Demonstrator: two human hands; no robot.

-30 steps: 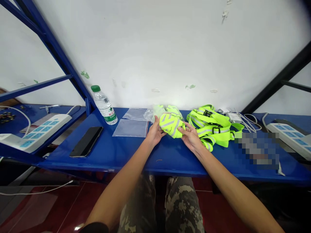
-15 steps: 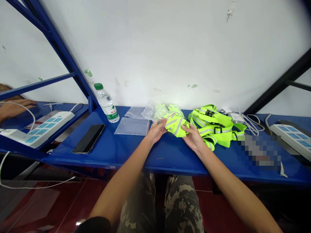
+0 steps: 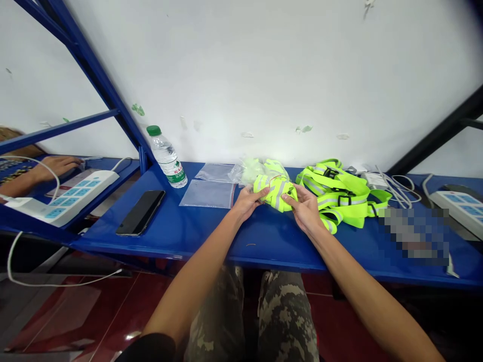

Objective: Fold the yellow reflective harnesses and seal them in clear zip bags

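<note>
Between my two hands is a bundled neon-yellow reflective strap [image 3: 279,195] with silver stripes, just above the table. My left hand [image 3: 247,202] grips its left end, thumb on top. My right hand [image 3: 305,207] closes on its right end, thumb pressed on the front. A thin red line crosses the top of the bundle; I cannot tell whether it is a band or a bag's edge. Right behind it lie clear plastic bags with neon-yellow contents [image 3: 253,170]. To the right of my right hand is a loose heap of reflective straps [image 3: 345,193] with black buckles.
Flat clear zip bags [image 3: 207,194] lie left of my hands on the blue table [image 3: 181,236]. A water bottle [image 3: 168,158] and a phone [image 3: 141,213] stand farther left. White cables [image 3: 402,193] lie at right. Another person's hand [image 3: 56,168] is beyond the power strip [image 3: 77,196].
My right hand has shifted its grip, its fingers now farther behind the bundle's right end. The bundle has turned slightly in my hands. At far left, the other person's hand has moved right.
</note>
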